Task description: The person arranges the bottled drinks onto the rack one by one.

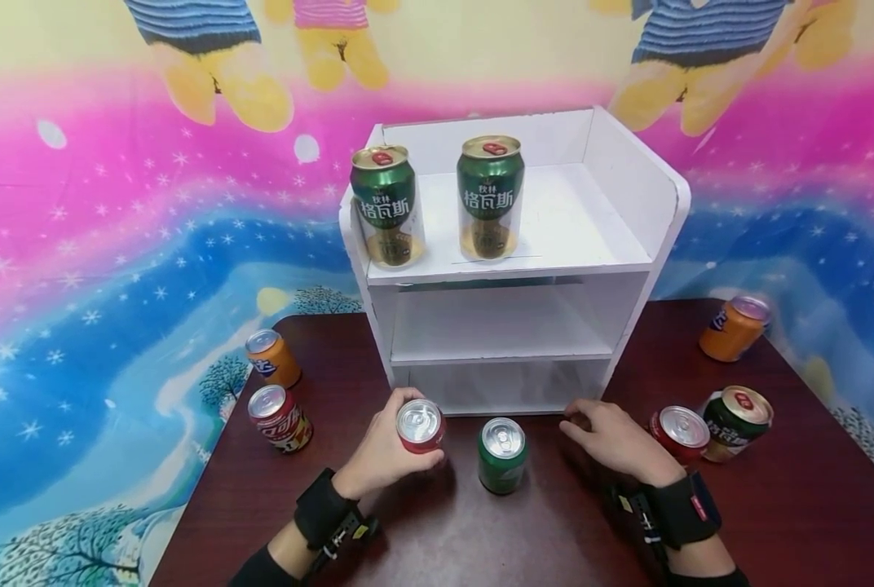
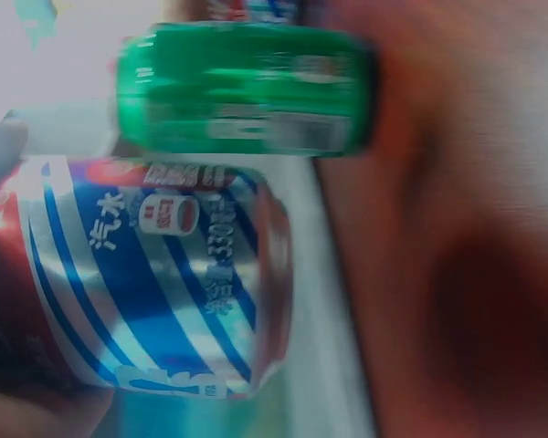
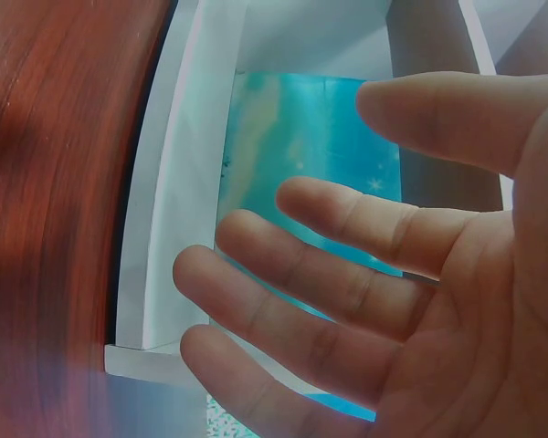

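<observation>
My left hand (image 1: 381, 456) grips a red soda can (image 1: 420, 430) in front of the shelf's lower left. In the left wrist view that soda can (image 2: 155, 283) shows blue and silver stripes and appears off the table. Just to its right, a green can (image 1: 502, 458) stands upright on the table. My right hand (image 1: 609, 436) holds nothing; it is by the shelf's lower right corner. In the right wrist view its fingers (image 3: 329, 292) are spread and nearly straight. The white three-level shelf (image 1: 591, 216) carries two green-and-gold cans (image 1: 383, 204) on its top level.
An orange can (image 1: 273, 360) and a red can (image 1: 280, 420) stand left of the shelf. On the right are another orange can (image 1: 733, 330), a red can (image 1: 677, 438) and a green-and-gold can (image 1: 736, 424). Behind hangs a colourful printed cloth (image 1: 129, 204).
</observation>
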A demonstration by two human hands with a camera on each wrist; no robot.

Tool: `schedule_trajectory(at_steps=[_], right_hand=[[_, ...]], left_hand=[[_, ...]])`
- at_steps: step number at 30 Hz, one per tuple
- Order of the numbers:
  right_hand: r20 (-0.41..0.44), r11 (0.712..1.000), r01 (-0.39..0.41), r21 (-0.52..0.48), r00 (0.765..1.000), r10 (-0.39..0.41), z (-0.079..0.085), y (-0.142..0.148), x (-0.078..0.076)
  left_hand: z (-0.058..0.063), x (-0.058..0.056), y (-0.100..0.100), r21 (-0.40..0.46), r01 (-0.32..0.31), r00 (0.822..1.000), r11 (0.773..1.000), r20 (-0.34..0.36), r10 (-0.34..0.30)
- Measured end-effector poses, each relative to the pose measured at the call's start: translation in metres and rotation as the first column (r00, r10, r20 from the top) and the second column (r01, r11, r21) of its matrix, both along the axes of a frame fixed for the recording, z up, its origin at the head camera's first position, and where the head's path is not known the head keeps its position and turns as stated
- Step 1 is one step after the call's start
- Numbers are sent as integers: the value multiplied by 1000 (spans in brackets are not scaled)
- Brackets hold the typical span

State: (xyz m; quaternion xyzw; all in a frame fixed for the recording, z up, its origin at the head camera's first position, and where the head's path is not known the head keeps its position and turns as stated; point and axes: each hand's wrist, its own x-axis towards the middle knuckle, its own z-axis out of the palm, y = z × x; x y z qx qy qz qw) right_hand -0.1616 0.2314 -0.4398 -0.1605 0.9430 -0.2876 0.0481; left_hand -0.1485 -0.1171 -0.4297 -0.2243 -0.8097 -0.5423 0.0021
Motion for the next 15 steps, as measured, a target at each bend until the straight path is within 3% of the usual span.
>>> schedule_trajectory(at_steps=[6,12,15], right_hand=[[3,1000,-4,4,1000,4,0,-2,1],[-17,1000,-19,8,1000,19,1,-1,1],[-23,1000,-19,9,1000,19,0,-1,1]], left_hand=[[53,11,6,75,95,994,993,-56,-91],[85,10,13,139,134,988,981,-96,-121],[93,7,18,167,132,988,977,-107,-115]])
